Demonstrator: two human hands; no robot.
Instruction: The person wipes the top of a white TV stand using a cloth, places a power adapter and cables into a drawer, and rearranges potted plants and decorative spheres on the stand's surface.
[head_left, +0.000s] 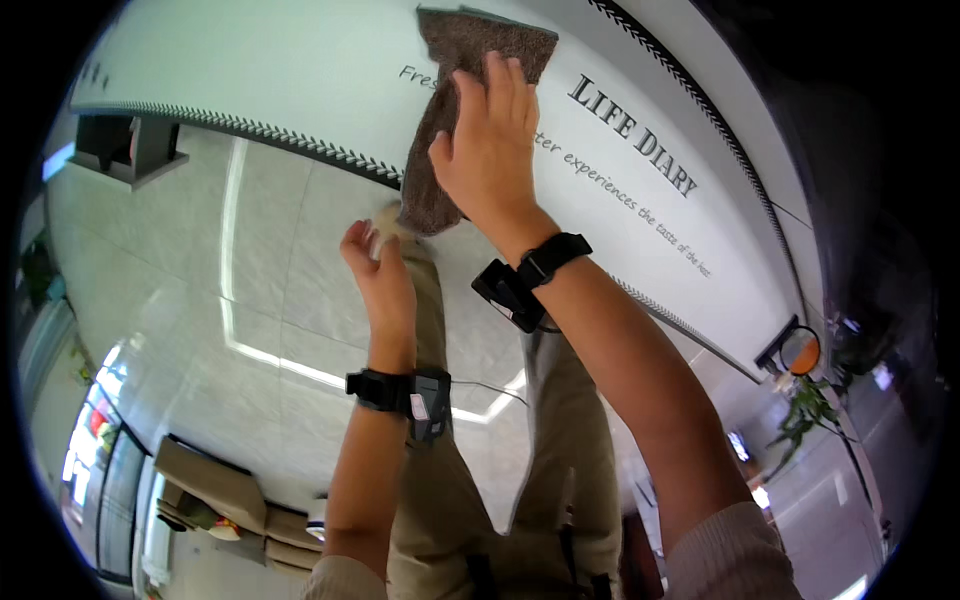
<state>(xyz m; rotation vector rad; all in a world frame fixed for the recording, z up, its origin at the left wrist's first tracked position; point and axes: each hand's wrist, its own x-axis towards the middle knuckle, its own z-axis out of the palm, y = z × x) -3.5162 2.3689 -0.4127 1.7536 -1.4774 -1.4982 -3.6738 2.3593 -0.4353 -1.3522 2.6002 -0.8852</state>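
A brown towelling cloth (487, 39) lies rumpled across the white printed table cover (300, 67). Its near end hangs over the table's front edge. My right hand (491, 131) rests on top of the cloth, palm down, pressing it against the surface with the fingers stretched forward. Off the table edge, my left hand (379, 259) hovers above the floor with its fingers loosely curled and the thumb apart. It is close to the cloth's hanging end and appears to hold nothing.
A dark border runs along the cover, which bears printed writing. Black devices are strapped to my left wrist (430, 405) and right wrist (510, 295). Below is the tiled floor (292, 225). A brown sofa (214, 480) stands at lower left; a green plant (806, 412) is at right.
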